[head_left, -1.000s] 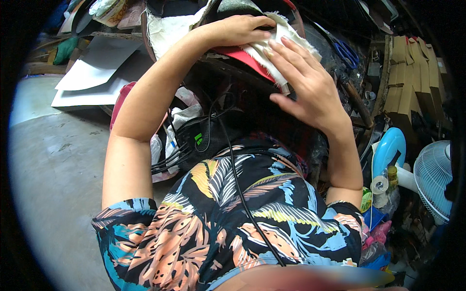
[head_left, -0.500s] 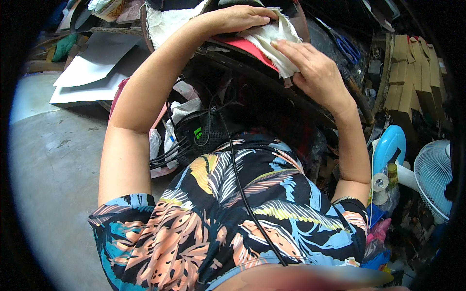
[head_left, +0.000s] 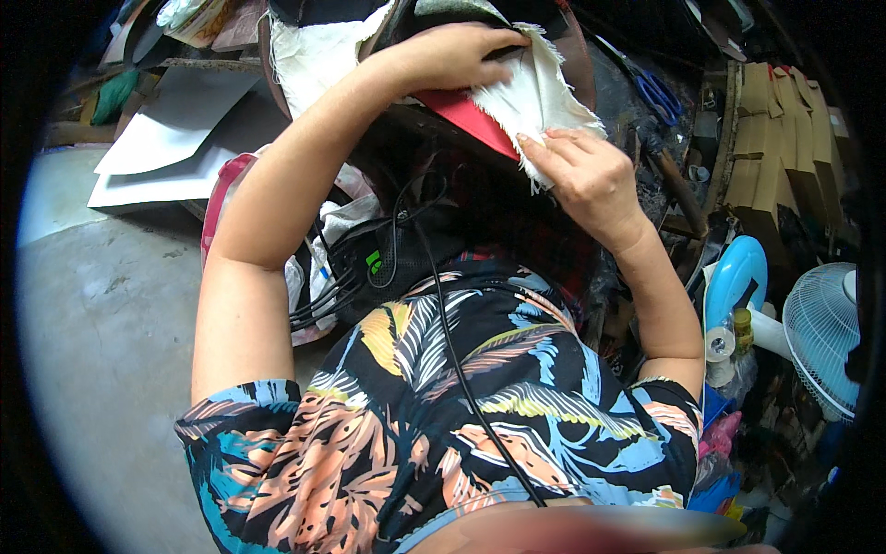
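Note:
A white cloth [head_left: 540, 92] with frayed edges lies at the top of the view, partly over a flat red piece [head_left: 469, 122]. My right hand [head_left: 591, 180] pinches the cloth's near right edge between thumb and fingers. Over the cloth's left part is my left hand [head_left: 457, 57], its fingers stretched and apart, the lower ones smeared by motion. Whether it presses on the cloth I cannot tell. Another white frayed cloth [head_left: 318, 63] hangs beyond my left forearm, beside a dark curved edge.
Blue-handled scissors [head_left: 657, 97] lie right of the cloth. Folded brown cardboard [head_left: 766, 157] stands farther right, above a white fan [head_left: 824, 342] and a blue round object [head_left: 736, 282]. White sheets [head_left: 175, 129] are at left. A black cable [head_left: 448, 346] runs down my front.
My right hand has closed on the cloth's edge and drawn it slightly down, spreading the cloth wider. My left hand's fingers have lifted and spread from lying flat on it.

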Available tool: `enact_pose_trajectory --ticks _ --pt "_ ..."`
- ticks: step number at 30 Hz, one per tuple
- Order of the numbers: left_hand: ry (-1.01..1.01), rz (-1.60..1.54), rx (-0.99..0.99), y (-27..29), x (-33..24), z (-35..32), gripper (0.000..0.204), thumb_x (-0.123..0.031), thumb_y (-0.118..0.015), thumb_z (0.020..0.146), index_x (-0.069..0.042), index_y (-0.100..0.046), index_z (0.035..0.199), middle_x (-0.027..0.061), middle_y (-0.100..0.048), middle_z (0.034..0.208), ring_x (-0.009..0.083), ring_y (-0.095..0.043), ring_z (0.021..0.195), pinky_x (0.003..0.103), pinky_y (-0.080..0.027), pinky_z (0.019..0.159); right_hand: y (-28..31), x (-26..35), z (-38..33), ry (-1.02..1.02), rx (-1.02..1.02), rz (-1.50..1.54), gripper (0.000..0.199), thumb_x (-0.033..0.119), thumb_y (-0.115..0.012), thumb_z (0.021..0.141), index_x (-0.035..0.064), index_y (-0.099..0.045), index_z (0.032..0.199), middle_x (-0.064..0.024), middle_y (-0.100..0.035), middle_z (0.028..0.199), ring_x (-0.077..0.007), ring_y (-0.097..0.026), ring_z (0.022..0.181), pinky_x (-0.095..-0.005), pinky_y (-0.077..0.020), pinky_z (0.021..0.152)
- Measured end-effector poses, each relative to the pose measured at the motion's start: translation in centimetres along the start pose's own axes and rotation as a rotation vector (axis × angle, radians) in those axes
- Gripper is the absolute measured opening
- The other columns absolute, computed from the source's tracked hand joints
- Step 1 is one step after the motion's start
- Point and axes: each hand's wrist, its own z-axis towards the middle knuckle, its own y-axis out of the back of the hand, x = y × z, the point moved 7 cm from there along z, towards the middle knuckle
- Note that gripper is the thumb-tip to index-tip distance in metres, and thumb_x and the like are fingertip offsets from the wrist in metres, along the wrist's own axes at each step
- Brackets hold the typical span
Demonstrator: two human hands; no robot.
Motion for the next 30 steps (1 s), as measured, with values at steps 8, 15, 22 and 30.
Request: enact_pose_trajectory --ticks 8,15,22,30 --pt "0.058 0.180 -0.059 0.6 -1.3 -0.3 0.065 -0.033 -0.074 0.084 -0.017 -0.049 0.142 0.0172 -0.065 0.125 0.0344 -0.063 0.114 0.045 -0.051 0.097 2.2 0.3 4.1 -0.122 -0.093 0.162 0.029 0.030 -0.071 0.084 0.0069 -0.066 0.101 -0.0122 -0.069 0.086 -0.0276 -0.069 0.087 -0.0375 -0.0555 0.073" --pt "0.033 0.090 -0.107 0.1 -0.5 -0.7 0.081 -0.039 -0.081 0.078 -0.013 -0.045 0.146 0.0207 -0.063 0.128 0.0371 -0.062 0.117 0.045 -0.049 0.100 -2.0 -5.2 3.9 -0.289 -0.154 -0.019 0.013 0.012 -0.066 0.084 0.0094 -0.067 0.097 -0.0098 -0.072 0.099 -0.0257 -0.068 0.105 -0.0369 -0.0546 0.088" --pt "-0.010 -0.066 -0.146 0.3 -0.2 -0.8 0.088 -0.039 -0.084 0.073 -0.011 -0.043 0.147 0.0225 -0.061 0.130 0.0377 -0.060 0.118 0.045 -0.047 0.103 -1.6 -5.0 0.3 -0.243 -0.232 -0.062 0.010 0.012 -0.066 0.085 0.0083 -0.068 0.094 -0.0075 -0.074 0.104 -0.0244 -0.069 0.104 -0.0356 -0.0545 0.089" --pt "-0.200 0.369 -0.063 0.0 -5.7 -0.6 0.045 -0.023 -0.080 0.075 -0.012 -0.066 0.117 0.0098 -0.060 0.119 0.0304 -0.056 0.116 0.039 -0.049 0.100 -1.5 -8.0 1.2 -0.566 -0.108 -0.125 0.035 0.039 -0.069 0.089 0.0146 -0.063 0.113 -0.0086 -0.071 0.073 -0.0288 -0.071 0.064 -0.0383 -0.0539 0.053"
